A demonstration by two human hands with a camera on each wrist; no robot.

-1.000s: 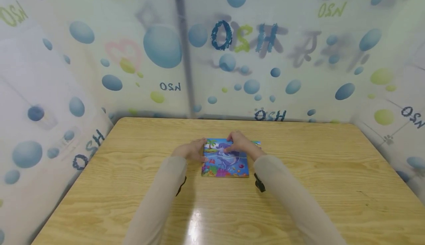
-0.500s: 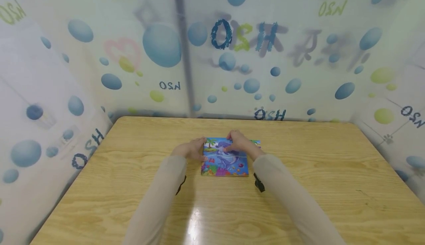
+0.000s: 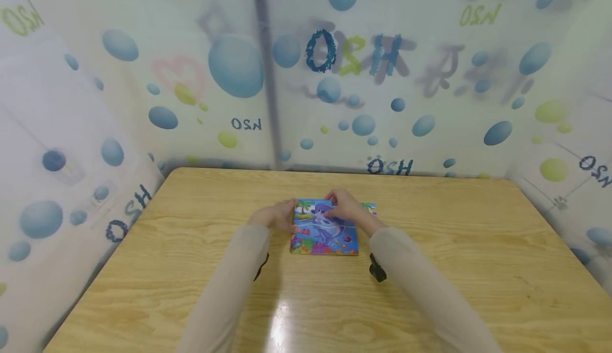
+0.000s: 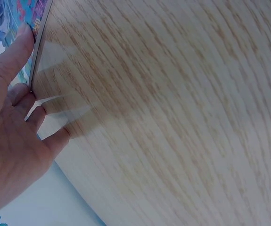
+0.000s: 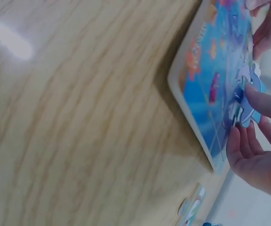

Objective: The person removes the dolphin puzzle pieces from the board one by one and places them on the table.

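Note:
A dolphin jigsaw puzzle in a flat board [image 3: 330,241] lies on the table. My left hand [image 3: 275,217] holds its left edge, with the thumb [image 4: 17,54] on top of the picture and a fingertip at the rim; the other fingers are spread beside it. Over the upper part of the board, my right hand [image 3: 348,208] pinches a blue puzzle piece [image 5: 250,112] between thumb and fingers. In the right wrist view this piece stands tilted above the picture. The right hand covers part of the puzzle's upper right in the head view.
Beyond the board's upper right, a loose puzzle piece [image 5: 195,205] lies on the wooden table [image 3: 454,257]. A patterned curtain [image 3: 296,103] stands behind the table's far edge and along both sides.
My right hand has shifted slightly at the puzzle's upper part, and its forearm has moved a little to the right. The left hand stays at the board's left edge.

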